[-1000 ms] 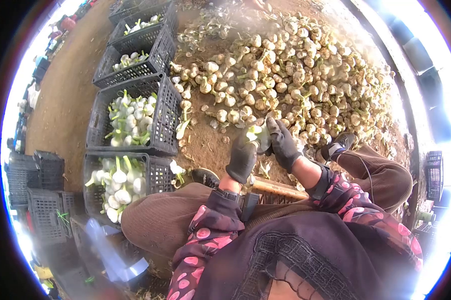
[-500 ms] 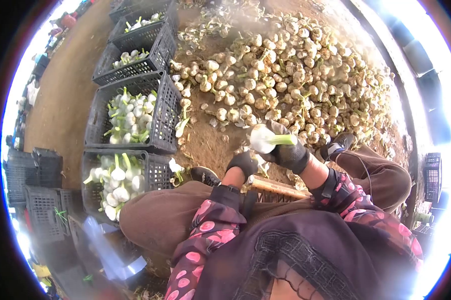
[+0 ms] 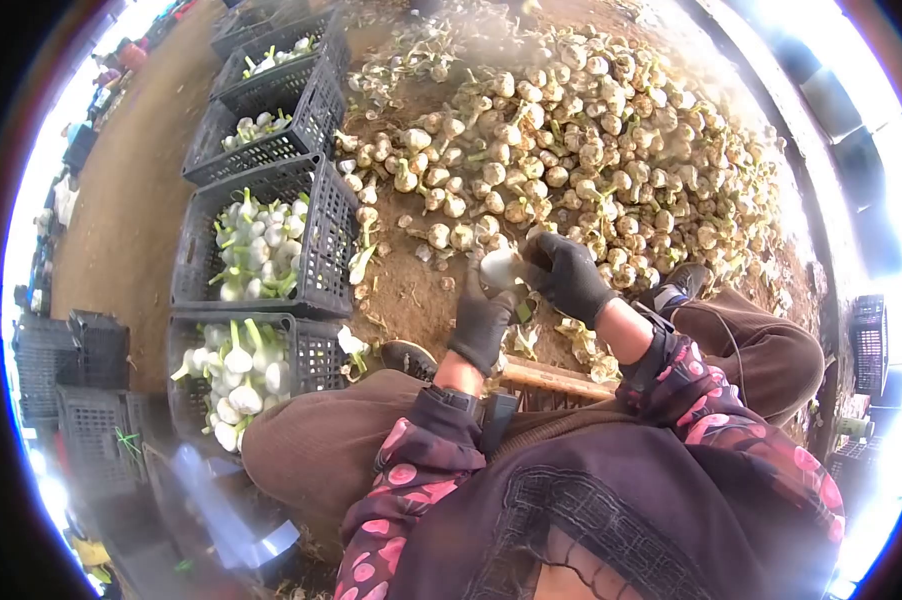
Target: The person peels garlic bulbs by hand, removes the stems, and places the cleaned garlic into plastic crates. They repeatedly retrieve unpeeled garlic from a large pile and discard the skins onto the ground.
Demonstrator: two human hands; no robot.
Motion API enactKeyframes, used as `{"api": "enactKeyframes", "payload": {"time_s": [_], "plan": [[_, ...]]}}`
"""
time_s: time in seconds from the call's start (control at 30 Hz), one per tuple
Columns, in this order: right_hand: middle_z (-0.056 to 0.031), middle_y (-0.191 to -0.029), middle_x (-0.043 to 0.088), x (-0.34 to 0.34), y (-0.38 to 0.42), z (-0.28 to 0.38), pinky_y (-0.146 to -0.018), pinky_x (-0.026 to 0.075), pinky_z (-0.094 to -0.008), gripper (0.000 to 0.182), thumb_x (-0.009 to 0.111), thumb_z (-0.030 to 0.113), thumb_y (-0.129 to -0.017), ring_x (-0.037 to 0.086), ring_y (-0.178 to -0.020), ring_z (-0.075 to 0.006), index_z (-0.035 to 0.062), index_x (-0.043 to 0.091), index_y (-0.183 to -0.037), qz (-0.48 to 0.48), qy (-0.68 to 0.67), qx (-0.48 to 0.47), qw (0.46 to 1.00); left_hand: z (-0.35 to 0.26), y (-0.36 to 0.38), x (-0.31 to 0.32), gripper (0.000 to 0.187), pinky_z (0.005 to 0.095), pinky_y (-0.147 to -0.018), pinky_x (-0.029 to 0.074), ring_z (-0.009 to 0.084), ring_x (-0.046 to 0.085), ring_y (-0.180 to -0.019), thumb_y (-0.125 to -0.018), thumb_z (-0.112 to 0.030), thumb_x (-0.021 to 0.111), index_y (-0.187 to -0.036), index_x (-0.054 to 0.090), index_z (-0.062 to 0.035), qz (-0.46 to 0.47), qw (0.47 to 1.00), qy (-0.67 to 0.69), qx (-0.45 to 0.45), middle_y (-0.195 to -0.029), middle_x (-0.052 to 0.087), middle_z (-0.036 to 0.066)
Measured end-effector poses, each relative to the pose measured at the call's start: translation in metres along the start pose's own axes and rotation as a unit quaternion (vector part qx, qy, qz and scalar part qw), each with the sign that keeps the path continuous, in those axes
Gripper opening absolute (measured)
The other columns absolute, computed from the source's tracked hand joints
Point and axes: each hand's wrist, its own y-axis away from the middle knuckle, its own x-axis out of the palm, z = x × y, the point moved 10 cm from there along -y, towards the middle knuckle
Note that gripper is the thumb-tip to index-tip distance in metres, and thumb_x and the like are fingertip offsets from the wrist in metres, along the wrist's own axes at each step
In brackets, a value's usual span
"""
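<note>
The left hand and the right hand, both in dark gloves, meet above the ground in front of the seated person. A white garlic bulb is between them, at the ends of the left fingers, which are curled and clamped on it. The right fingers are bent and bunched at the bulb's right side; blur there hides whether they press on it or stand just beside it. A green stem piece shows just below the bulb, between the hands; what bears it cannot be told.

Beyond the hands, a wide pile of brownish garlic with stems and loose skins spreads over the bare soil. Below the hands, a wooden bar lies crosswise between the person's legs, near the left shoe. The right shoe is at the pile's near edge.

To the left, black lattice crates stand in a row. The near crate, beside the left knee, and the second crate hold many white bulbs with green stems; the third crate holds fewer. At the right edge is a small green-and-white item; any lettering on it is too small to read.
</note>
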Motion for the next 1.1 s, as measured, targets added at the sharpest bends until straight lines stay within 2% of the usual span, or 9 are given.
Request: {"api": "enactKeyframes", "payload": {"time_s": [0.2, 0.57, 0.67, 0.83, 0.9, 0.97, 1.0, 1.03, 1.1], "plan": [[-0.0192, -0.067, 0.059, -0.006, -0.008, 0.015, -0.059, 0.046, -0.0427, 0.024, 0.065, 0.028, -0.074, 0.059, -0.067, -0.0399, 0.0045, 0.058, -0.072, -0.048, 0.301, -0.035, 0.952, -0.016, 0.008, 0.012, 0.068, 0.0264, -0.077, 0.051, 0.0182, 0.059, -0.098, -0.083, 0.004, 0.059, -0.138, 0.02, -0.0051, -0.023, 0.989, -0.148, 0.016, -0.115, 0.055, 0.013], [-0.0159, -0.068, 0.063, -0.046, -0.011, -0.021, -0.06, 0.051, -0.0392, 0.016, 0.057, 0.017, -0.079, 0.063, -0.062, -0.0329, 0.0018, 0.061, -0.077, -0.202, 0.237, 0.008, 0.95, -0.04, 0.017, 0.022, 0.072, 0.0306, -0.081, 0.053, 0.0186, 0.058, -0.1, -0.074, 0.016, 0.042, -0.139, 0.024, -0.0082, 0.043, 0.998, -0.002, 0.054, -0.119, 0.052, 0.01], [-0.0091, -0.077, 0.061, -0.043, -0.012, -0.067, -0.056, 0.054, -0.0368, 0.015, 0.05, 0.011, -0.087, 0.063, -0.065, -0.0215, -0.0013, 0.056, -0.092, -0.21, -0.436, 0.105, 0.869, -0.031, 0.017, 0.031, 0.074, 0.0309, -0.085, 0.052, 0.0199, 0.057, -0.105, -0.069, 0.015, 0.04, -0.138, 0.027, -0.0081, 0.078, 0.996, 0.019, 0.037, -0.119, 0.052, 0.009], [-0.0102, -0.08, 0.06, -0.003, -0.026, -0.02, -0.063, 0.052, -0.0334, 0.025, 0.045, 0.019, -0.091, 0.058, -0.066, -0.0185, -0.0021, 0.056, -0.097, 0.063, -0.714, 0.097, 0.69, -0.028, 0.011, 0.022, 0.061, 0.0357, -0.09, 0.048, 0.0274, 0.057, -0.109, -0.075, 0.011, 0.048, -0.133, 0.038, -0.0045, 0.08, 0.93, -0.299, 0.2, -0.115, 0.057, 0.017], [-0.008, -0.079, 0.062, -0.021, -0.015, 0.014, -0.059, 0.051, -0.0298, 0.03, 0.049, 0.026, -0.091, 0.058, -0.063, -0.017, -0.0027, 0.058, -0.097, 0.026, -0.686, 0.021, 0.727, -0.033, 0.015, 0.013, 0.053, 0.0362, -0.089, 0.048, 0.03, 0.058, -0.106, -0.075, 0.011, 0.048, -0.126, 0.044, -0.0025, 0.025, 0.908, -0.356, 0.221, -0.114, 0.057, 0.02], [-0.0102, -0.085, 0.066, -0.038, -0.031, -0.048, -0.068, 0.053, -0.0331, 0.035, 0.062, 0.02, -0.082, 0.064, -0.078, -0.0194, 0.004, 0.06, -0.113, 0.012, -0.337, 0.059, 0.94, -0.038, 0.011, 0.0, 0.051, 0.0344, -0.087, 0.049, 0.0261, 0.06, -0.104, -0.074, 0.012, 0.049, -0.123, 0.045, -0.0019, -0.004, 0.95, -0.255, 0.178, -0.112, 0.059, 0.016], [-0.012, -0.089, 0.066, -0.043, -0.03, -0.074, -0.073, 0.052, -0.0356, 0.037, 0.062, 0.017, -0.081, 0.065, -0.083, -0.0223, 0.0071, 0.059, -0.116, 0.043, 0.067, 0.05, 0.996, -0.049, 0.013, 0.004, 0.047, 0.0321, -0.085, 0.05, 0.0216, 0.061, -0.1, -0.075, 0.012, 0.049, -0.12, 0.048, -0.0025, -0.004, 0.97, -0.151, 0.189, -0.11, 0.061, 0.011], [-0.0137, -0.093, 0.067, -0.04, -0.029, -0.069, -0.078, 0.052, -0.0381, 0.04, 0.062, 0.013, -0.08, 0.065, -0.089, -0.0252, 0.0101, 0.058, -0.12, 0.062, 0.46, 0.028, 0.886, -0.047, 0.011, 0.005, 0.047, 0.0321, -0.085, 0.05, 0.0216, 0.061, -0.1, -0.075, 0.012, 0.049, -0.12, 0.048, -0.0025, -0.009, 0.969, -0.154, 0.196, -0.11, 0.061, 0.011], [-0.0151, -0.113, 0.062, -0.023, -0.021, -0.053, -0.093, 0.045, -0.0367, 0.045, 0.062, 0.009, -0.08, 0.058, -0.107, -0.0295, 0.0127, 0.055, -0.124, 0.028, 0.216, -0.054, 0.974, -0.015, 0.002, -0.015, 0.043, 0.0293, -0.082, 0.05, 0.0177, 0.061, -0.096, -0.077, 0.013, 0.049, -0.118, 0.05, -0.0034, -0.057, 0.99, 0.094, 0.091, -0.108, 0.061, 0.007]]}}
